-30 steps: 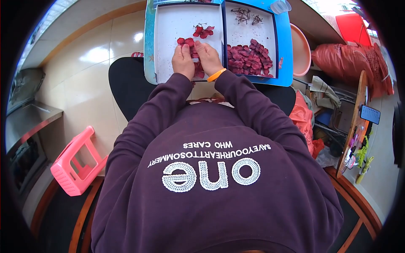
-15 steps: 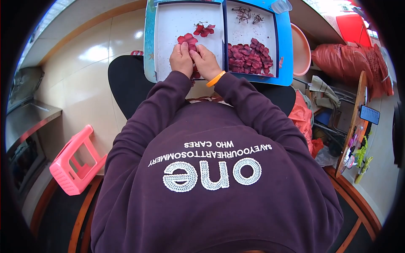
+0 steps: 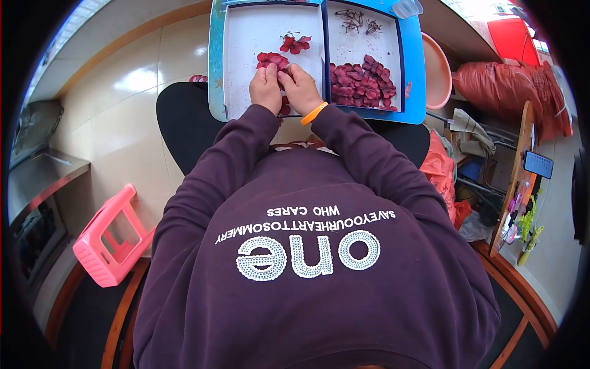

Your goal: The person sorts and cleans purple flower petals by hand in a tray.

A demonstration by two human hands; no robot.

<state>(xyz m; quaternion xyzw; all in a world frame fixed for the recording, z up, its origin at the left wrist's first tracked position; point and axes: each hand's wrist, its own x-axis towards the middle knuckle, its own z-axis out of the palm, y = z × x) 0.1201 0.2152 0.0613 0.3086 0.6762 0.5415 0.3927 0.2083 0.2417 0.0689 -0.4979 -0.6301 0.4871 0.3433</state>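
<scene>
Over the white left-hand tray (image 3: pixel 243 37), both of my hands are close together at a dark red flower (image 3: pixel 272 59). My left hand (image 3: pixel 265 91) is closed, its fingers pinching the flower from the near side. Beside it, my right hand (image 3: pixel 301 91) is closed too, with thumb and fingers at the flower's right edge; its fingertips are partly hidden. Another red flower cluster (image 3: pixel 296 43) with thin stems lies farther up in the same tray. Some dark red petals (image 3: pixel 284 107) show below and between my hands.
In the right-hand tray (image 3: pixel 375 46), a pile of dark red petals (image 3: pixel 362 85) fills the near part, and brown stems (image 3: pixel 351 19) lie at the far end. Both trays rest on a blue board (image 3: pixel 415 67). A clear plastic cup (image 3: pixel 407 8), a pink basin (image 3: pixel 436 71) and a pink stool (image 3: pixel 110 240) are nearby.
My hands stay at the flower, shifting only slightly. The flower appears flatter and tilted differently between my fingertips. The trays sit slightly farther left in view.
</scene>
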